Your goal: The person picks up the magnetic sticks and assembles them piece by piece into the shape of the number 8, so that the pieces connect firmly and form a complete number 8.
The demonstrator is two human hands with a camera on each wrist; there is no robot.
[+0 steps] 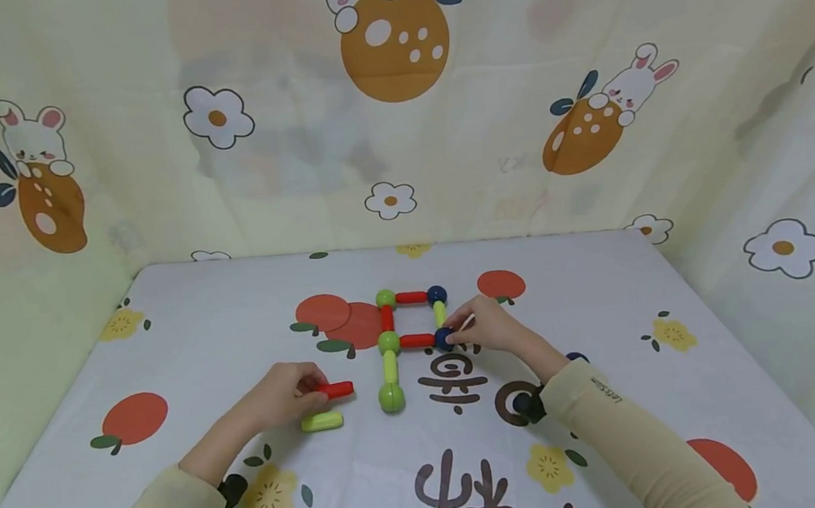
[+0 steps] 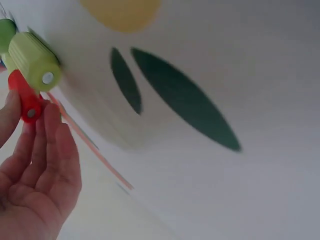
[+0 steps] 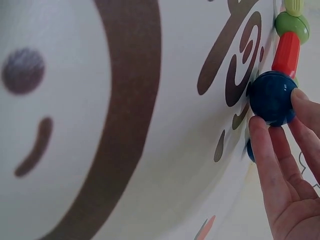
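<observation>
My left hand [image 1: 289, 395] pinches a red rod [image 1: 337, 390] between thumb and fingers; a pale metal disc marks its end in the left wrist view. Just below it on the table lies a loose yellow-green rod [image 1: 323, 421]. With its fingertips, my right hand [image 1: 493, 325] grips a dark blue ball [image 3: 273, 97] at the near right corner of a ball-and-rod square. Red rods [image 1: 411, 297] and a yellow-green rod [image 1: 440, 313] form the square's sides, with green balls [image 1: 386, 298] at its left corners. Another yellow-green rod [image 1: 390, 366] runs toward me to a larger-looking green ball [image 1: 392, 398].
A patterned white cloth [image 1: 183, 338] covers the table, and a printed curtain [image 1: 292, 166] hangs behind and at both sides. Partly hidden behind my right forearm is another dark blue ball [image 1: 576, 357].
</observation>
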